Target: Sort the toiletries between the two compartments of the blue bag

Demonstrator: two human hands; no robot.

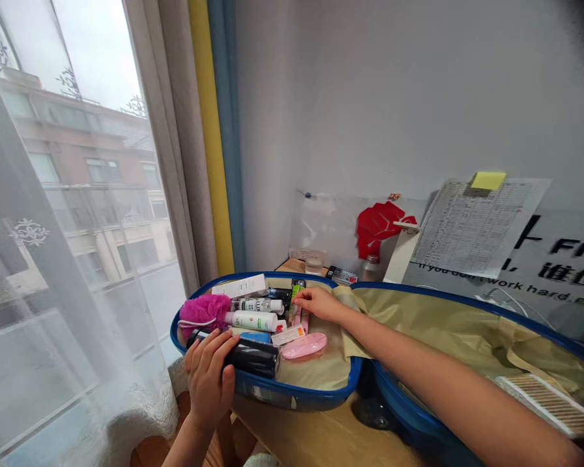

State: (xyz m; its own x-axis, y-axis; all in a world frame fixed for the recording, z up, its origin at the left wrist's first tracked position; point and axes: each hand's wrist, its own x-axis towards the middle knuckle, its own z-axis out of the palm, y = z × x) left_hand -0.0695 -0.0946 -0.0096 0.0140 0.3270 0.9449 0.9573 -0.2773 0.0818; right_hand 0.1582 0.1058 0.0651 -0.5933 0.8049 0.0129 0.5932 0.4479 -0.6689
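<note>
A black bottle lies along the near side of an open suitcase. My left hand has its fingers curved over the bottle's left part, thumb on the near side. Inside the same half, my right hand is closed in a pinch; what its fingertips hold is too small to make out. Just behind them stands a green and black package. Close by are a white and orange box, a pink oval case, two pump or cap bottles, one white, one clear, and a magenta bath puff.
A long white box leans at the back of the case. The suitcase's other half lies open at right, holding a striped item. Behind stand a glass jar and a bottle. Curtains hang at left.
</note>
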